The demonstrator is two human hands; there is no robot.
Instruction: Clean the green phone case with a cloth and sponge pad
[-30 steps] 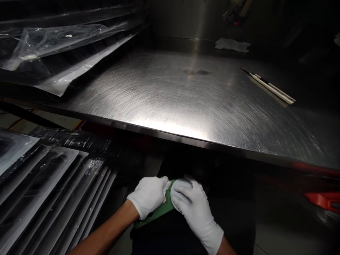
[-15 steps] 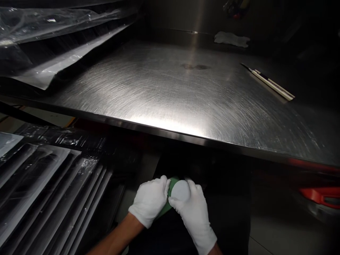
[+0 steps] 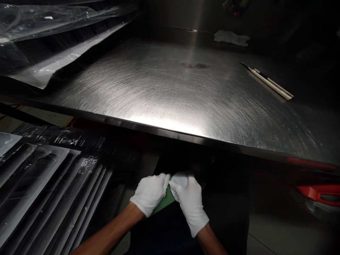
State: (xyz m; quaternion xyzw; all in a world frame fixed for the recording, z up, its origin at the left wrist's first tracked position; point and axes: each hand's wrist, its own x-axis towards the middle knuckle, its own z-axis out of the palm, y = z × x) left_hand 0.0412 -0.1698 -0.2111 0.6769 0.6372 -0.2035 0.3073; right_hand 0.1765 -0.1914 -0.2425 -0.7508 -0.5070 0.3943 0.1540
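Both hands in white fabric gloves, held low in front of the body, below the near edge of the brushed stainless-steel worktable. Left hand and right hand are together, knuckles nearly touching, both closed on one flat green plastic piece. Only a narrow strip of the green piece shows between and under the gloves; its shape beyond that is hidden. A pale rounded patch sits at the top of the right hand's fingers, against the green piece; whether it is part of the piece or of the glove cannot be told. Forearms bare, coming up from the bottom edge of the view.

On the worktable, far right: a long thin cream-coloured knife-like tool with a dark tip, lying at a slant. At the far back edge: a crumpled white cloth or glove. A dark smudge marks the steel near the middle back.

Left side, upper: dark flat panels under clear plastic wrap, leaning onto the table's left end. Left side, lower: a row of flat wrapped sheets stacked on edge, beside the left forearm. Lower right, under the table's edge: a red plastic part, blurred.
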